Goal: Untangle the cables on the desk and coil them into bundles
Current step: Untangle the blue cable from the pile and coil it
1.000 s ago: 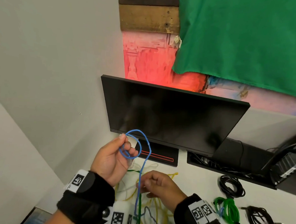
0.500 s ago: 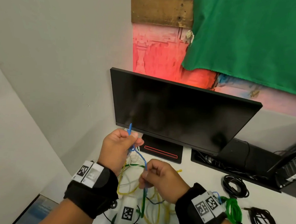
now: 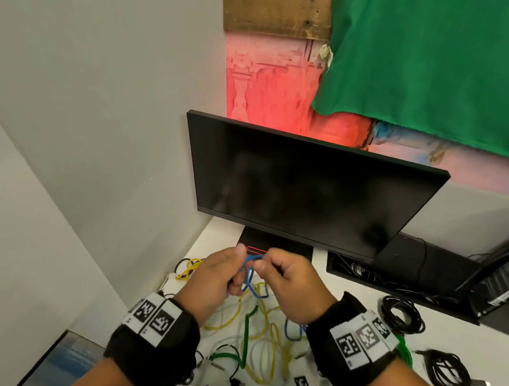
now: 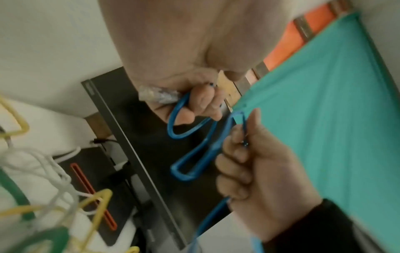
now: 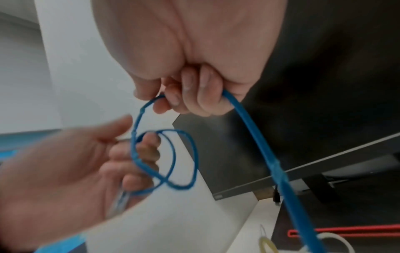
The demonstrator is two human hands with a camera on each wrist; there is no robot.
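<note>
White desk in a corner of pale walls carries a flat black monitor, its dark glossy screen tilted, with a rough green cloth hanging on the wall behind. Above the desk, just in front of the monitor's base, both hands are raised close together with a thin blue cable between them. The left hand has its fingers curled round small round loops of the smooth cable, and the clear plastic plug lies against its palm. The right hand pinches the same cable between thumb and curled fingers, and a long straight run drops from it toward the desk. Beneath the hands a loose tangle of yellow, green and white cables sprawls over the desk. To the right lie a coiled green bundle and two coiled black bundles, well apart from the tangle.
</note>
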